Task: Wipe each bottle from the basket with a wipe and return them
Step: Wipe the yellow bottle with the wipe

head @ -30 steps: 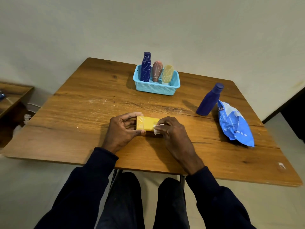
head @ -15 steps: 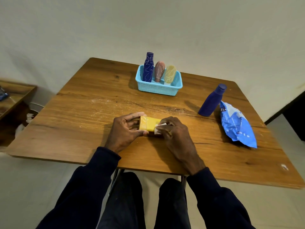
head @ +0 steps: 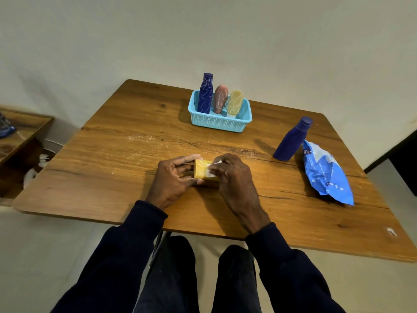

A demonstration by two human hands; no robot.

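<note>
A yellow bottle [head: 200,170] lies on its side on the wooden table [head: 112,159], near the front edge. My left hand [head: 173,177] grips its left end. My right hand [head: 232,175] presses a white wipe [head: 213,171] onto the bottle and hides most of its right part. At the back stands a light blue basket [head: 220,123] holding a dark blue bottle [head: 205,93], a pink bottle [head: 220,98] and a pale yellow bottle [head: 234,102]. A plain dark blue bottle [head: 292,140] stands alone on the right.
A blue wipes pack [head: 325,175] lies at the right, just beside the standing blue bottle. A low wooden shelf [head: 20,136] with a shoe sits left of the table. My knees are under the front edge.
My right hand with the wipe has slid left along the yellow bottle, covering more of it. The left hand keeps its grip.
</note>
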